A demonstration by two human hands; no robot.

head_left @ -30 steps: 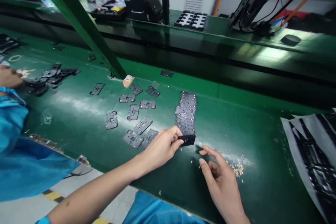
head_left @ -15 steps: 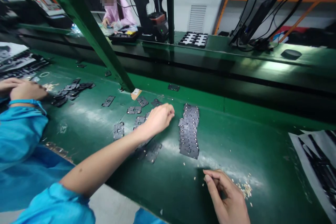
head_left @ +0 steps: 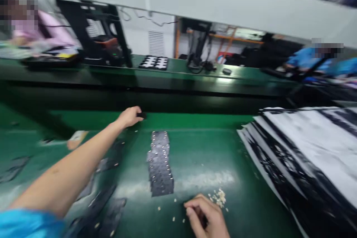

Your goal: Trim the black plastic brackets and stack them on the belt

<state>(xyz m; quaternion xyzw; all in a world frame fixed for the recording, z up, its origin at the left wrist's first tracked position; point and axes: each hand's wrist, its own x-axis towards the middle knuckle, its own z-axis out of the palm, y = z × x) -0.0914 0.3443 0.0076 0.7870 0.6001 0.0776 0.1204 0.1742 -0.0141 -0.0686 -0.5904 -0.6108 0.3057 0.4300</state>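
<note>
Reaching across the green table, my left hand (head_left: 129,116) is closed on a small black plate (head_left: 142,115) near the table's back strip. My right hand (head_left: 206,215) is curled at the front, thumb and forefinger close together; whatever they may hold is too small to make out. Between the hands lies an overlapping column of dark plates (head_left: 161,167). A heap of tiny pale pieces (head_left: 219,198) is just beyond my right hand, with a few strays to its left. More dark plates (head_left: 113,215) lie under and beside my left forearm, blurred.
A stack of white and black sheets (head_left: 315,145) covers the right side. A green post (head_left: 36,108) slants down at the left. Behind a raised ledge stand a black-and-white tray (head_left: 154,62), a machine and people at both sides.
The view has swung right, bringing in the sheet stack and another person. My left hand has moved from above the loose plates to the back strip and taken hold of a plate.
</note>
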